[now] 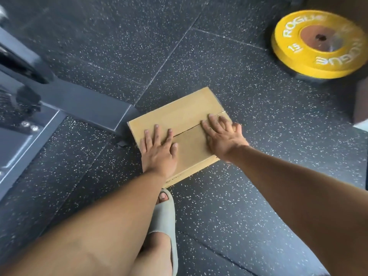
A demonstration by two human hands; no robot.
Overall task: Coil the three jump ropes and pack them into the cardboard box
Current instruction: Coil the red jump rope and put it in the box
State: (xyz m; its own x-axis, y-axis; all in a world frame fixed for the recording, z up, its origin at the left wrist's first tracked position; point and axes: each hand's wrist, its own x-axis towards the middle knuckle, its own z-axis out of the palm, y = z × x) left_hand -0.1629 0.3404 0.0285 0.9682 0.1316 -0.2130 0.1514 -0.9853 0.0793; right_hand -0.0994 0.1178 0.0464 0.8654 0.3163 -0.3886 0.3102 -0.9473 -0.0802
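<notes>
A brown cardboard box (179,110) lies on the dark speckled floor with its top flaps folded shut, a thin seam running across the lid. My left hand (159,150) presses flat on the near-left part of the lid, fingers straight and spread. My right hand (223,134) presses on the right part of the lid, fingers spread across the seam. No jump rope is visible; the box's inside is hidden by the flaps.
A yellow weight plate (318,44) lies on the floor at the far right. A grey metal machine frame (59,96) runs along the left, its foot ending beside the box. My foot in a grey slide sandal (165,222) stands just in front of the box.
</notes>
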